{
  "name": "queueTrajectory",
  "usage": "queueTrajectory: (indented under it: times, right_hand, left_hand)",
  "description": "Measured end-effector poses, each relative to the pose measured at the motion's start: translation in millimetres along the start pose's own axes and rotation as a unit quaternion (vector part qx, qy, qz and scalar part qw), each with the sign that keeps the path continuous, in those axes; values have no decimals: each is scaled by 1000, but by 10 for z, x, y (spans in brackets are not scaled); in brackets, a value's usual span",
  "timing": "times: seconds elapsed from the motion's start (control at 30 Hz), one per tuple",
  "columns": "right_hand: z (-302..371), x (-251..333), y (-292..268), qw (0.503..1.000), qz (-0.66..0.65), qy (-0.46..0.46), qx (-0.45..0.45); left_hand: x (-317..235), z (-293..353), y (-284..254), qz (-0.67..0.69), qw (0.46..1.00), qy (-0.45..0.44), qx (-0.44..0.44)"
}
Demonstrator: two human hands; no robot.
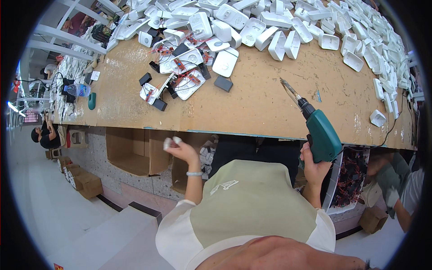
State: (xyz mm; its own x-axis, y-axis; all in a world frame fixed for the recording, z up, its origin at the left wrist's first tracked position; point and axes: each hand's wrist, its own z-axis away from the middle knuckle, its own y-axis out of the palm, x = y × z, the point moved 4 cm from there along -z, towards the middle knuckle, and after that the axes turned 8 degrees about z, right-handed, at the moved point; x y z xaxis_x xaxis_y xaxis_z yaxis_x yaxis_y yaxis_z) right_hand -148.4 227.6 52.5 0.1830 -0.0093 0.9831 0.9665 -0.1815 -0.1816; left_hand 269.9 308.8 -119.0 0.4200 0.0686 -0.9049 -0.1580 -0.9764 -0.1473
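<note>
My right hand (313,167) is closed round the handle of a dark green electric screwdriver (325,135). Its bit points up and left over the brown tabletop, touching no part. Just off the table's front edge, near an open cardboard box (130,148), is my left hand (183,152), raised and bent at the wrist. White shows at its fingertips, probably finger covers; blur hides whether the fingers hold anything. Beyond it on the table lie white plastic housings (189,85) with red wires and small boards, and black rectangular blocks (223,83) among them.
White plastic shells (279,45) are heaped along the table's far side and right end. A bottle (81,90) and a green object (92,101) sit at left. Under the table's right stands a white crate (334,189) of dark parts. Other people are at both sides.
</note>
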Motion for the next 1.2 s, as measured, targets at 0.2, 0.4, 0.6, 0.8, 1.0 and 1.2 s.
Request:
queueTrajectory:
  times: [0.2, 0.4, 0.6, 0.8, 1.0, 1.2]
  right_hand:
    - [-134, 2, -33, 999, -12, -34, -10]
    - [-6, -19, -178, 997, -21, -40, -55]
    - [-51, -198, -427, 997, -2, -5, -79]
    - [-186, -180, -334, 996, -17, -45, -73]
    - [-129, -103, -279, 993, -36, -63, -94]
    - [-77, -90, -314, 995, -25, -57, -77]
  left_hand:
    - [-2234, -449, 1911, 24, 887, 294, 356]
    - [-2340, -626, 3214, -170, 820, 358, 412]
    - [-2229, -469, 2246, -36, 825, 310, 471]
    - [-2348, 74, 1715, -56, 781, 247, 572]
    - [-2156, 486, 1738, 23, 739, 348, 576]
    - [-2183, -175, 2077, -187, 787, 376, 452]
